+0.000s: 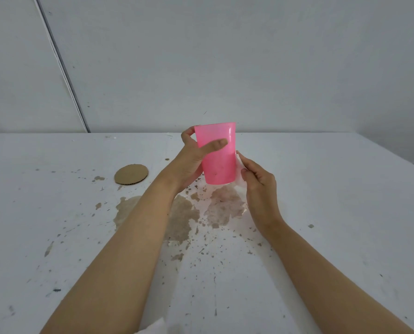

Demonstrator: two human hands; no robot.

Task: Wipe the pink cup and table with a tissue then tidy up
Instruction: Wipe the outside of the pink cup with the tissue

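A translucent pink cup [219, 156] is held upright above the white table [333, 189]. My left hand [193, 160] grips it from the left, thumb across its front and fingers behind the rim. My right hand [259, 182] pinches a white tissue [240, 175] against the cup's lower right side. Small dark specks show on the cup's wall. Under the cup the table carries a brown stain [184, 215] and scattered flecks.
A round cardboard coaster [131, 174] lies on the table left of my left arm. A white tissue corner [153, 326] shows at the bottom edge. A white wall [225, 56] rises behind the table's far edge.
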